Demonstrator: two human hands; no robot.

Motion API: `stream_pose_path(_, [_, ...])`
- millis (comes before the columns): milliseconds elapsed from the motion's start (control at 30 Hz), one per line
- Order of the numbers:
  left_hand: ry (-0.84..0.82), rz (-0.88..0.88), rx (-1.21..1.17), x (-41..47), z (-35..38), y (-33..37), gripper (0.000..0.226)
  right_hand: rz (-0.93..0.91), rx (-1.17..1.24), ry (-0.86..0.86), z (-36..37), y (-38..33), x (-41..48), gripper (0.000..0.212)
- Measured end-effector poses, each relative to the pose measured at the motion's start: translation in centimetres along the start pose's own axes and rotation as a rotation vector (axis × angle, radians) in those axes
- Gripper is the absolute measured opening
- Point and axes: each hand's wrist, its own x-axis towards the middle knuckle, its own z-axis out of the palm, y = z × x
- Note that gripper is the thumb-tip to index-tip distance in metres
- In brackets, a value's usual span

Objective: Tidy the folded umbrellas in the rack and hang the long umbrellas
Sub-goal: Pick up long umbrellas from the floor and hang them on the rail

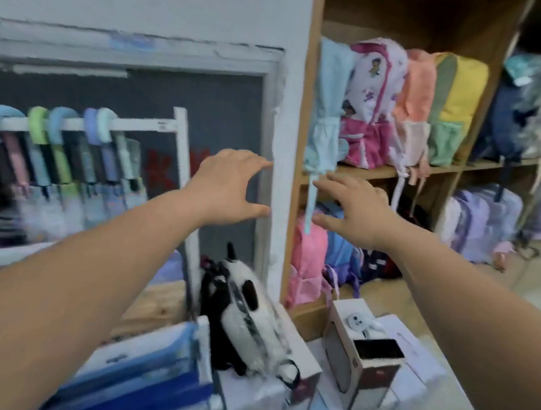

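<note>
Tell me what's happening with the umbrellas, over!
Left hand open, empty. Right hand open, empty. Long umbrellas hang by curved handles on the white rail, untouched. Panda bag sits below the hands.

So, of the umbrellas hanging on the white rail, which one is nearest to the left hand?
The umbrella with the pale mint handle, last on the right of the row; all others hang further from the left hand.
</note>
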Motion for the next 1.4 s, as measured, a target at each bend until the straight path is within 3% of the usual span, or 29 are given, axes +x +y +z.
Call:
stream_pose_path(333, [-0.237,0.123,-0.084,2.6,13.0,24.8,0.084,0.314,-0.073,-0.182,2.5,20.8,-20.9,0.072])
stream_pose_path(600, [-0.467,0.255,-0.173,3.8,26.2,37.3,0.097,0.579,-0.026,-0.362,9.3,30.8,-31.2,0.068])
stream_pose_path(733, [-0.593,0.284,-0.252,4.3,33.0,41.1,0.083,0.663,0.015,-0.475,14.4,35.3,-33.6,0.070])
stream_pose_path(1033, [-0.984,0.278,-0.284,4.8,48.8,43.6,0.083,0.781,0.092,-0.707,24.9,43.7,-36.2,0.066])
stream_pose_path(1233, [-1.068,0.110,-0.333,5.1,56.9,46.2,0.079,0.775,0.146,-0.768,31.5,49.9,-37.9,0.064])
stream_pose_path(1400, [-1.101,-0.002,-0.368,3.5,67.3,49.5,0.079,0.731,0.206,-0.803,41.8,55.6,-39.6,0.061])
